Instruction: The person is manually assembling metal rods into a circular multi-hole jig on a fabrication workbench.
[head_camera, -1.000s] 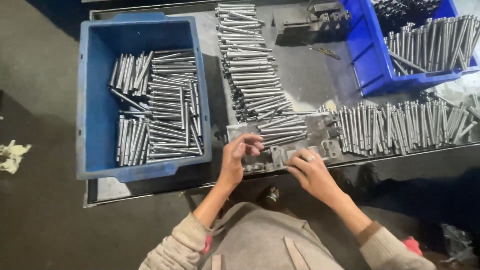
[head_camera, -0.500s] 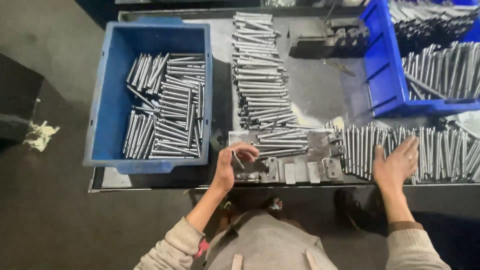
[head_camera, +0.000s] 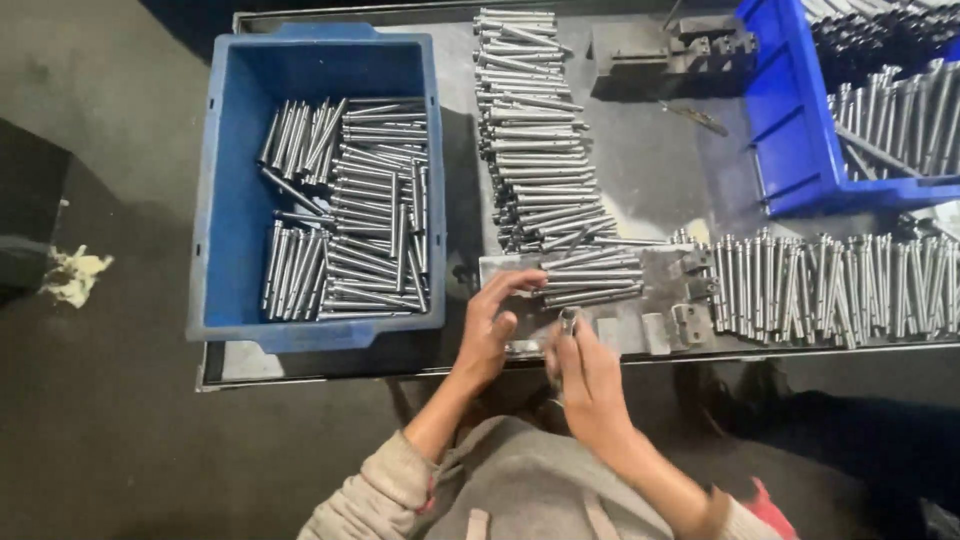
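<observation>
Plainly, the right hand (head_camera: 590, 375) pinches one steel pin (head_camera: 568, 320) endwise in closed fingers. The left hand (head_camera: 490, 325) hovers, fingers spread, empty. Such a pin is probably rigid, smooth and slippery; mid-shaft seems the surest hold.

Rod stack (head_camera: 540, 130) and blue bin (head_camera: 320, 180) flank a bare strip.

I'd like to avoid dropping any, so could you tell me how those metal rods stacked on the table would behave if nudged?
The metal rods look round and smooth, so they would probably roll. Bare, shiny steel suggests they are stiff, slippery and heavy for their size.
</observation>
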